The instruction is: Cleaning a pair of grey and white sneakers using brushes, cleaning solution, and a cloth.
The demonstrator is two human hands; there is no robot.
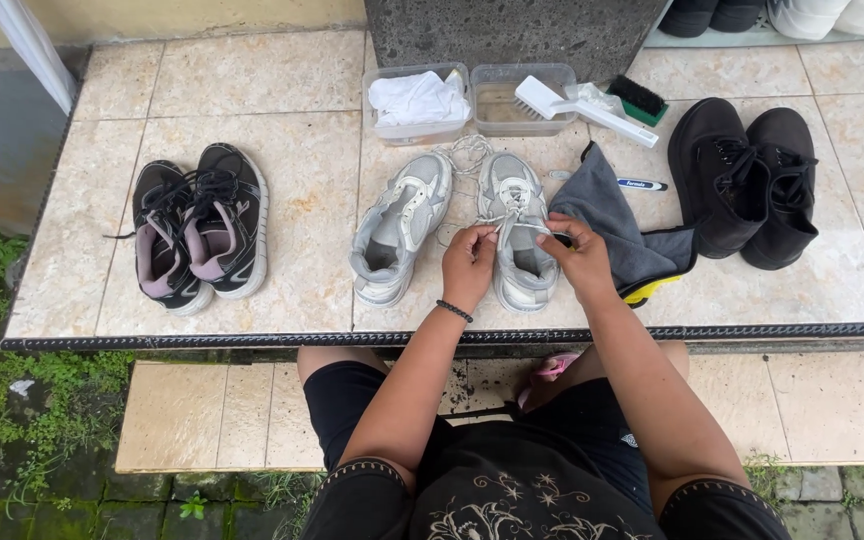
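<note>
Left hand (469, 266) and right hand (579, 257) pinching white lace (512, 222), grey shoe (518, 235) lengthwise, toe pointing away

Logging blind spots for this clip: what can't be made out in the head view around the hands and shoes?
- Lace grip: the left hand and right hand cover part of the grey shoe; how the lace is pinched is too small to tell.
- Clear tub: contents unclear behind the white brush.
- Shoes at top right: cut off by the top edge.
- Yellow item: mostly hidden under the grey cloth.
</note>
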